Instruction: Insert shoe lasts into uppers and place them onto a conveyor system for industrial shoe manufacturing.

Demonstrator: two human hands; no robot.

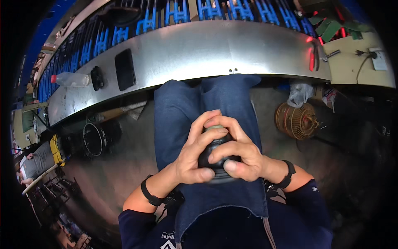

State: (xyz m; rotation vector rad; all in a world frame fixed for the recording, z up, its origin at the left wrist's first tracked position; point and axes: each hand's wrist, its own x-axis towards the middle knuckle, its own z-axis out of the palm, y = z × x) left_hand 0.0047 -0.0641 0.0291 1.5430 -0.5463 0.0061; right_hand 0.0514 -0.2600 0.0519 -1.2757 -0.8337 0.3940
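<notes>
Above my lap, both hands are wrapped round a black, ribbed, cone-shaped part (218, 167) that looks like rubber. Its wide end faces my body, and a greenish tip shows at the narrow end. My left hand (191, 154) is closed on its left side, thumb low on the wide end and fingers over the upper part. Closed from the other side, my right hand (245, 152) has its fingers reaching across the front and top. The fingertips of both hands meet at the narrow end. Much of the part is hidden behind the fingers.
Beyond my knees runs a metal bench (178, 54). On it lie a phone (125, 69), a small black object (97, 78), a plastic bottle (72, 79) and red-handled pliers (313, 56). Blue racks (178, 12) line its far side. A woven basket (295, 121) stands right; another person (37, 159) is far left.
</notes>
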